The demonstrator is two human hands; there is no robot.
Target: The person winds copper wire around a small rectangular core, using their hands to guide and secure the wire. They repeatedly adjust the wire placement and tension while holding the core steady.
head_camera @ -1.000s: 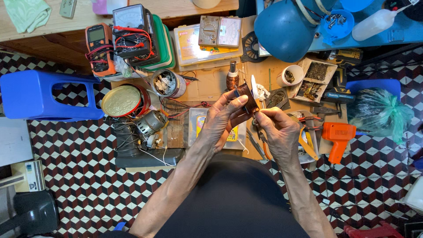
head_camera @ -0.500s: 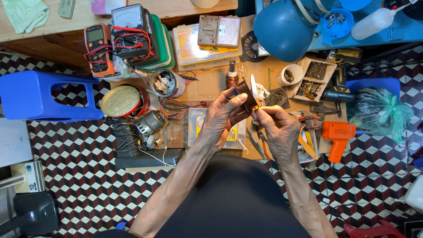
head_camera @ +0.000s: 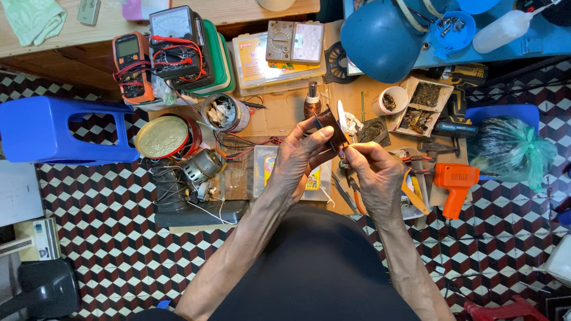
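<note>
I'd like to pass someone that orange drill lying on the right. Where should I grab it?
Take the orange drill by its handle, the narrower part pointing down toward the person, coming from that near side. The bulkier body lies crosswise above it, and the handle juts free over the tiled floor, leaving room for fingers to wrap around.

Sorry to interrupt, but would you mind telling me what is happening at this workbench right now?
A person seated over a cluttered low work surface holds a small dark coil-like part up in the left hand, while the right hand pinches at its edge. Around them lie an orange multimeter, a small electric motor, a round tin lid and an orange drill-shaped tool. A blue plastic stool stands on the checkered floor.
</note>
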